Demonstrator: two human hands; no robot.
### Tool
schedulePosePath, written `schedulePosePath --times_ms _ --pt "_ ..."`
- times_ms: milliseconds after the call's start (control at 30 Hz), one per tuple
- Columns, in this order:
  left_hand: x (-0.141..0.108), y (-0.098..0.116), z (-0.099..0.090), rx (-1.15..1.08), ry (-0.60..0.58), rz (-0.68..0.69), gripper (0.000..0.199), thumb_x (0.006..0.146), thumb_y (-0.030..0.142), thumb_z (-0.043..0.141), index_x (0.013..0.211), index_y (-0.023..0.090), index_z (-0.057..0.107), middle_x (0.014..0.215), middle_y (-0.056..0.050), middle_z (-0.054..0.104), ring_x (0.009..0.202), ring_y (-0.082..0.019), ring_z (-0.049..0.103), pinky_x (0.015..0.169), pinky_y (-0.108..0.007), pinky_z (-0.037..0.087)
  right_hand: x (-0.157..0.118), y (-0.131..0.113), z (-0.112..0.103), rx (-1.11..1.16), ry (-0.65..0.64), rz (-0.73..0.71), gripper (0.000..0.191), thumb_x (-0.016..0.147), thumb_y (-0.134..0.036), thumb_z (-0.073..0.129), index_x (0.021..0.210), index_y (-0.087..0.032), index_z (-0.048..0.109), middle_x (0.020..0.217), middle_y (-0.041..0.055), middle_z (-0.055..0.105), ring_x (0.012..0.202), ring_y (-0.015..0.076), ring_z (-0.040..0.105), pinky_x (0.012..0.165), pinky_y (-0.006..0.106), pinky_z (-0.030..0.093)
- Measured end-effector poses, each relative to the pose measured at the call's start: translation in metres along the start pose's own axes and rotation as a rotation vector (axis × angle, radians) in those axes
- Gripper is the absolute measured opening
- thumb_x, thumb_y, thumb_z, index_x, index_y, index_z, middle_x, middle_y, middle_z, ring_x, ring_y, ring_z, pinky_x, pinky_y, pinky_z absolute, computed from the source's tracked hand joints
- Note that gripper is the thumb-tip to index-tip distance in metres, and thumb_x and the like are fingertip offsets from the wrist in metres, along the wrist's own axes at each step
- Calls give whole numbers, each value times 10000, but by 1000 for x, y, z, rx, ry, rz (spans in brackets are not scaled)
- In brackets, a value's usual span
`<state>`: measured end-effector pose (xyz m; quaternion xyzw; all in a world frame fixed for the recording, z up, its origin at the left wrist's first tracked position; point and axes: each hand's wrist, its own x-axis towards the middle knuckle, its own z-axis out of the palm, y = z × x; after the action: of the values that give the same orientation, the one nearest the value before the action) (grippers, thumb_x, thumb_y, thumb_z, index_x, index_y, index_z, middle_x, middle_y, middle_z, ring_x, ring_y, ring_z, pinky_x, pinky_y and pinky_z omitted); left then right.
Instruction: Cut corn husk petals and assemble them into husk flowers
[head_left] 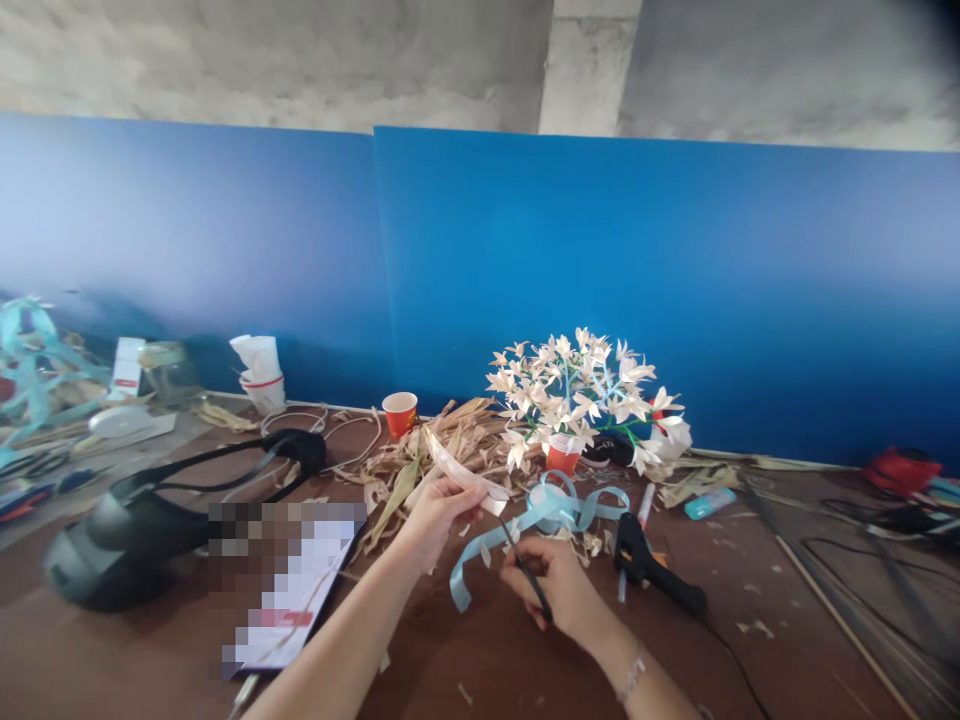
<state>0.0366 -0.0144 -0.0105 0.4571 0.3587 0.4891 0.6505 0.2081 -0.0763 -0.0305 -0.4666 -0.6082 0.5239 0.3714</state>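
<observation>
Left hand [439,515] is pinching a pale husk strip [457,470] between thumb and fingers, its near end sticking out toward the right hand [555,585], presumably to give the tool clear access. Right hand is closing around a slim dark tool [532,580], probably scissors, and is angling its tip toward that end. Light-blue ribbon [472,555] is curling just beyond the hands; a dried husk pile [469,430] is lying behind them, likely for easy reach. White artificial flowers [581,385] are spreading above a red-and-white cup [561,458], which is seemingly propping their stems upright. A black glue gun [660,570] is resting right of the right hand, its cord running out of frame. Fingers are hiding part of the tool's grip, so blade opening is staying unreadable; blossoms are covering most stems, and pixelation is masking part of the tablet [300,600].
</observation>
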Motion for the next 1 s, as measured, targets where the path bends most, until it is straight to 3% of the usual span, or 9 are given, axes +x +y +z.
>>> schedulePosePath --times_ms 433,567,667,833,1000 --pt "-3 8 2 -152 69 21 261 547 306 784 677 97 696 573 -23 614 496 -61 503 512 -177 397 0 5 -7 -26 -43 -18 226 693 -356 635 729 -150 549 478 -67 473 365 60 423 363 174 338" --pt "-3 11 0 -116 100 43 257 551 315 778 647 98 679 568 -23 606 491 -71 504 504 -187 400 4 8 -6 73 192 -250 244 696 -299 649 865 -182 517 726 -4 568 640 123 552 596 229 451" --pt "-6 8 4 14 -3 5 261 584 334 753 665 93 693 569 -39 616 476 -75 491 486 -193 385 4 2 -3 69 344 -344 270 694 -305 657 884 -198 498 817 22 576 767 162 558 722 270 452" --pt "-12 -3 17 155 -210 0 272 615 346 718 677 81 717 577 -74 637 486 -97 490 486 -217 392 2 -8 0 138 389 -312 306 657 -379 681 812 -200 487 697 -8 522 637 144 513 619 250 447" --pt "-10 -3 16 133 -137 14 264 620 346 716 685 90 722 544 -51 612 467 -82 460 467 -205 355 7 2 0 155 357 -258 349 630 -383 707 834 -196 496 654 -25 506 596 127 490 574 231 423"
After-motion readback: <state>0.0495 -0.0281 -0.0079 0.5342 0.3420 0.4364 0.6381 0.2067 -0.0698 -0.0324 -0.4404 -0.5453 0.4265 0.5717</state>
